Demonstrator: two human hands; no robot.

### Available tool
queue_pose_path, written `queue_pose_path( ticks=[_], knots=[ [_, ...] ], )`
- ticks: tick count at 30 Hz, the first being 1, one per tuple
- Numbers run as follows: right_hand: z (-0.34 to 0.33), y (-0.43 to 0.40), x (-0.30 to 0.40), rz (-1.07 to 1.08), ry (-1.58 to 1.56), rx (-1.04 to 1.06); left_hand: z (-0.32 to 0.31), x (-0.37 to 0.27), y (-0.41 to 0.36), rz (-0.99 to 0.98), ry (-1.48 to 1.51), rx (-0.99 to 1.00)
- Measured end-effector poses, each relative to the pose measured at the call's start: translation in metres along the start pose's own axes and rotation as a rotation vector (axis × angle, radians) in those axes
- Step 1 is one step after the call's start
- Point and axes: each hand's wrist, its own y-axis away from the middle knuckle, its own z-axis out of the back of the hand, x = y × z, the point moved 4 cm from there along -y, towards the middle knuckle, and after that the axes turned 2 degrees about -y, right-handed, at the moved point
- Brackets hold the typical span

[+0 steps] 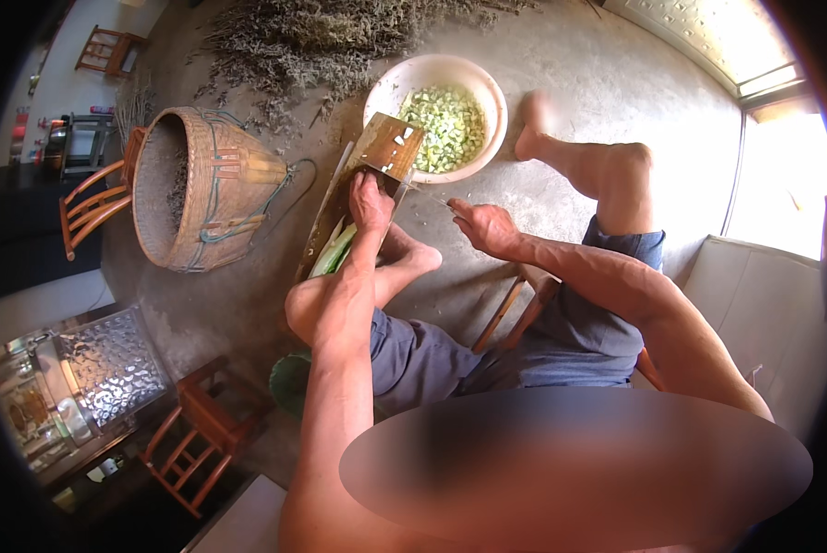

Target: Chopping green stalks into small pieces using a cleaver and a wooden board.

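Note:
My right hand point(486, 227) grips a knife point(428, 193) by its handle, and the blade reaches left across a long wooden board point(323, 207). Close beside the blade, the bent fingers of my left hand point(372, 202) rest down on the board; what lies beneath them is hidden. Pale strips of a green-skinned vegetable point(335, 252) lie on the board, partly behind my left forearm. A few small white pieces point(399, 138) sit at the board's far end. That end overlaps the rim of a large whitish basin point(497, 128) holding many diced pale-green vegetable pieces point(448, 128).
Left of the board, a woven basket point(233, 169) with a green cord lies on its side against a wooden chair point(99, 207). Dried plants point(296, 48) spread over the floor behind. Another wooden chair point(206, 422) and a green container point(290, 380) are at lower left.

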Motion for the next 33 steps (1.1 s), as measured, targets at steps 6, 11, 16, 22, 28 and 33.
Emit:
queue_pose_path(
  ticks=[6, 11, 16, 22, 28, 33],
  knots=[
    [0.002, -0.003, -0.007, 0.039, 0.000, -0.097, -0.004, 0.006, 0.007, 0.029, -0.022, -0.012],
    [0.034, -0.010, -0.016, 0.008, -0.140, -0.322, -0.007, 0.001, 0.003, 0.020, 0.058, -0.014],
    [0.046, -0.012, 0.000, -0.017, -0.188, -0.289, -0.004, 0.008, 0.004, 0.012, 0.046, -0.035],
    [0.020, 0.000, 0.004, 0.145, -0.024, -0.195, -0.010, 0.007, -0.001, 0.042, 0.028, -0.014],
    [0.009, 0.004, 0.005, 0.145, -0.005, -0.125, -0.010, 0.007, -0.001, 0.003, 0.017, -0.069],
    [0.010, 0.004, 0.007, 0.072, -0.006, -0.058, -0.008, 0.006, -0.001, -0.002, 0.025, -0.080]
  ],
)
